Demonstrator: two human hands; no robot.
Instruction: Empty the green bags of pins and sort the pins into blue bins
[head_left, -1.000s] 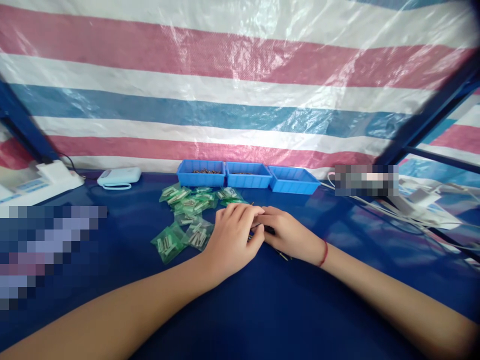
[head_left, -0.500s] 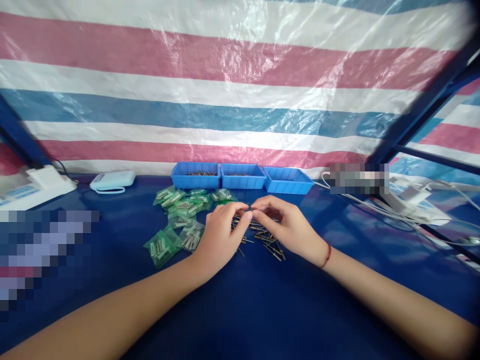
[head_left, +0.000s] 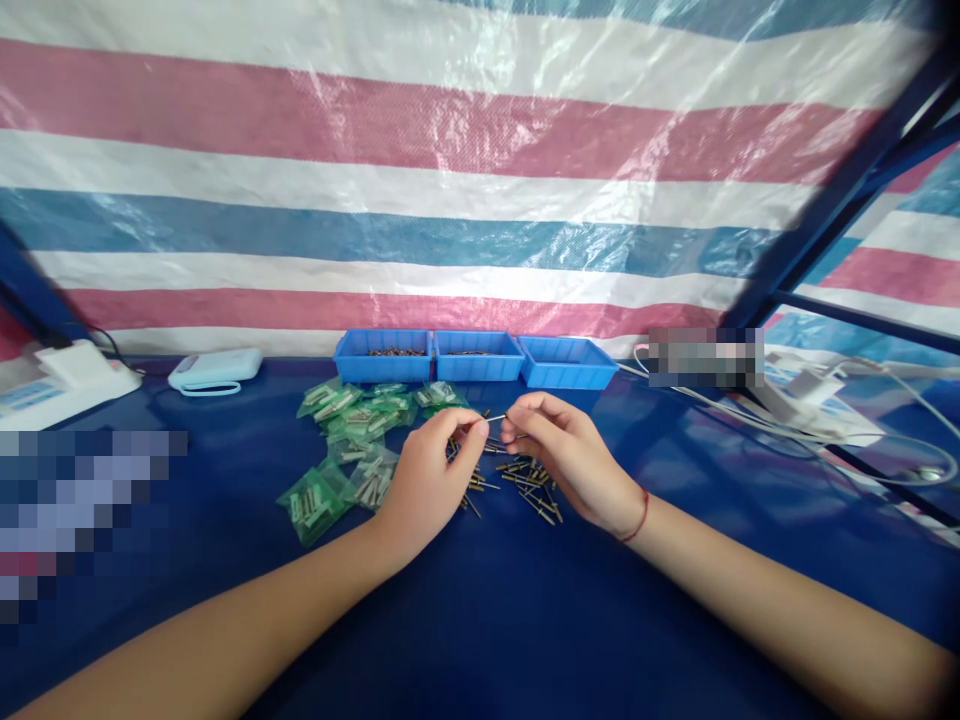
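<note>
Above a loose pile of thin metal pins with brass-coloured sleeves, my two hands meet fingertip to fingertip. My left hand pinches one thin metal pin between thumb and forefinger. The pin's bare silvery shaft points to the right. At its far end, my right hand closes thumb and forefinger, and the end itself is hidden there. Whether the right fingers also hold a small sleeve is too small to tell. Left of my left hand lie several green-and-clear zip bags filled with metal pieces.
At the back stand a left blue bin and a middle blue bin, both with small brown parts, and a right blue bin. A light blue case lies at left. White cables and power strips sit at right.
My fingertips have drawn slightly apart, so the pin's shaft now shows between them. The whole view has shifted a little. Bags and bins stay where they were.
</note>
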